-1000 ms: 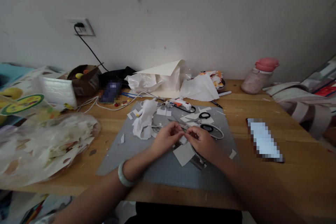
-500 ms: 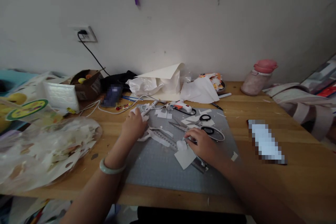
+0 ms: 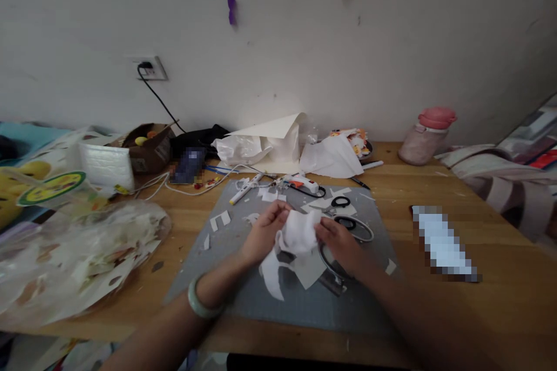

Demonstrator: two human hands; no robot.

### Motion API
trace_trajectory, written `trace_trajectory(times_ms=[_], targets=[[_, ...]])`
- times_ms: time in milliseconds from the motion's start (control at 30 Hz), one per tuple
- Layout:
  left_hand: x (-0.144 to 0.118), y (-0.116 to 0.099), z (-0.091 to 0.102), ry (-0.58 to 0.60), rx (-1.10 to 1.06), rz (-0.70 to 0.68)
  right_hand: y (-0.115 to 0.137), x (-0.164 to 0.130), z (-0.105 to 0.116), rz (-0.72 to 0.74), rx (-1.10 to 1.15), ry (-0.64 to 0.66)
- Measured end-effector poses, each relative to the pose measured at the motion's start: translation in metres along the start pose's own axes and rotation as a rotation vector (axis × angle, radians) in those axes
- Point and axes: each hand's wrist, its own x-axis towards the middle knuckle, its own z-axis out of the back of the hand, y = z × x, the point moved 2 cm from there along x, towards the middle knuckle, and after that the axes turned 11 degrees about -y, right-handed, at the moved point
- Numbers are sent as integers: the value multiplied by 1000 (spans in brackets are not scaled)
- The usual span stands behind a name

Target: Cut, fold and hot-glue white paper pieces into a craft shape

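My left hand (image 3: 266, 231) and my right hand (image 3: 338, 242) are both closed on a curved piece of white paper (image 3: 299, 232), one at each side, above the grey cutting mat (image 3: 226, 295). From my left hand's side a cut paper strip (image 3: 272, 278) hangs down. Beneath the held paper lies a square of white paper (image 3: 308, 269). Scissors with black handles (image 3: 346, 222) rest just beyond my right hand, partly hidden. A white pen-like tool (image 3: 244, 188) lies farther back on the mat, near a glue gun (image 3: 304, 183) with an orange part.
At the left, a clear plastic bag (image 3: 87, 255) holds paper scraps. A phone (image 3: 444, 243) lies on the right side of the wooden table. A pink-lidded bottle (image 3: 424, 136) stands by the wall. White paper and plastic (image 3: 270, 145) are piled at the back.
My left hand has moved right from the mat's left side to meet my right hand. The white paper is now held up between both hands, with the strip hanging from it.
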Motion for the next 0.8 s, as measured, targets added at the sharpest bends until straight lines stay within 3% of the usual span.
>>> trace_trajectory(times_ms=[100,200,333,500,633,800], targets=[[-7,7,-11,1,88,-72,1,1,2,-86,53,34],[-7,10,-12,33,139,-121,0,3,7,-133,17,-57],[-5,13,-13,145,40,-53,0,7,14,-129,30,-212],[-4,15,-14,161,-162,84,0,11,20,-91,-20,-279],[-3,14,-11,245,-115,67,-1,13,27,-15,-97,-376],[1,15,-10,181,-58,130,-4,12,28,-13,-112,-413]])
